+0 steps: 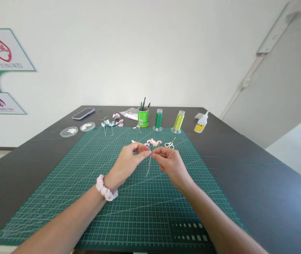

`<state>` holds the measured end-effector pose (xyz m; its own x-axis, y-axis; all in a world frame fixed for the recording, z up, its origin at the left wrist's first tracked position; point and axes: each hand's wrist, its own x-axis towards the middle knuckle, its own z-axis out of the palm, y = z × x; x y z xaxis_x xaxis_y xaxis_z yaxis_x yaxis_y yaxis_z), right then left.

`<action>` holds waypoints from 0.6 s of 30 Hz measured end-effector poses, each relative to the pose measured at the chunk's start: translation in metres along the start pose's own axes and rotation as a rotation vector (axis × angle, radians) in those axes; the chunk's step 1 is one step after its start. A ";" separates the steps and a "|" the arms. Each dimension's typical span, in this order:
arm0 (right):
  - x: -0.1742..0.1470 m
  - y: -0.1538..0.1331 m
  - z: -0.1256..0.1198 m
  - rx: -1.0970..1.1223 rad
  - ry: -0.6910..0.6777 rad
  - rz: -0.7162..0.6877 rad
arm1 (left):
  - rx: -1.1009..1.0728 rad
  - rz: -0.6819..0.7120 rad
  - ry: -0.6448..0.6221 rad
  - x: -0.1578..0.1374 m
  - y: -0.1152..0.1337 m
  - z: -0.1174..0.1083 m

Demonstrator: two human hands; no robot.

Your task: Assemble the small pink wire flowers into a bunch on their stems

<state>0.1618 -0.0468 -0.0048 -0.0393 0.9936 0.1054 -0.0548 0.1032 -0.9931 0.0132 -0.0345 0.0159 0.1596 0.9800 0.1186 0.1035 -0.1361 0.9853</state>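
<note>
My left hand [133, 158], with a scrunchie [106, 188] round its wrist, is closed in a pinch on a thin pale strand [148, 167]. Right beside it, my right hand [170, 162] pinches at the same spot, its fingertips almost touching the left ones. The strand hangs below the fingertips over the green cutting mat [118, 211]. Just beyond the fingers show small pink and peach flower pieces [154, 142]; I cannot tell whether they join the strand. Small scissors [169, 145] with white handles lie behind my right hand.
Along the back stand a green can [143, 117] of tools, a green thread spool [158, 120], a yellow-green spool [178, 121] and a glue bottle [201, 123]. Blue flowers [108, 124], purple flowers [119, 122], two shallow dishes [67, 132] and a phone [83, 113] are at left.
</note>
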 end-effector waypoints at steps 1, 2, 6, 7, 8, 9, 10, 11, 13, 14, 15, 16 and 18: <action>-0.002 -0.001 0.000 -0.015 -0.008 -0.009 | -0.002 -0.034 -0.011 -0.001 0.004 0.001; -0.004 -0.001 -0.001 -0.029 -0.017 -0.016 | -0.006 -0.056 -0.028 -0.002 0.008 0.002; -0.008 -0.002 -0.004 -0.076 -0.033 -0.037 | -0.033 -0.085 -0.081 -0.004 0.015 0.007; -0.009 -0.001 -0.005 -0.089 -0.028 -0.045 | -0.031 -0.085 -0.088 -0.004 0.015 0.008; -0.009 -0.001 -0.006 -0.103 -0.021 -0.052 | -0.025 -0.085 -0.093 -0.003 0.014 0.009; -0.009 0.000 -0.007 -0.116 -0.015 -0.059 | -0.017 -0.085 -0.096 -0.001 0.012 0.010; -0.008 0.000 -0.007 -0.128 -0.010 -0.063 | -0.012 -0.087 -0.099 0.001 0.010 0.011; -0.008 0.002 -0.008 -0.138 -0.007 -0.066 | -0.011 -0.089 -0.102 0.003 0.008 0.011; -0.005 0.005 -0.007 -0.160 -0.005 -0.073 | -0.020 -0.090 -0.108 0.007 0.004 0.010; -0.004 0.007 -0.007 -0.172 -0.004 -0.075 | -0.022 -0.091 -0.114 0.009 0.001 0.008; -0.002 0.008 -0.006 -0.184 -0.003 -0.076 | -0.020 -0.094 -0.123 0.011 -0.001 0.006; -0.001 0.010 -0.004 -0.193 -0.001 -0.073 | -0.016 -0.098 -0.132 0.013 -0.003 0.004; 0.003 0.013 -0.001 -0.204 0.002 -0.062 | -0.011 -0.108 -0.147 0.016 -0.008 0.000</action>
<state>0.1623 -0.0427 -0.0173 -0.0404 0.9852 0.1668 0.1465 0.1710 -0.9743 0.0146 -0.0176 0.0101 0.2896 0.9571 -0.0063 0.1172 -0.0289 0.9927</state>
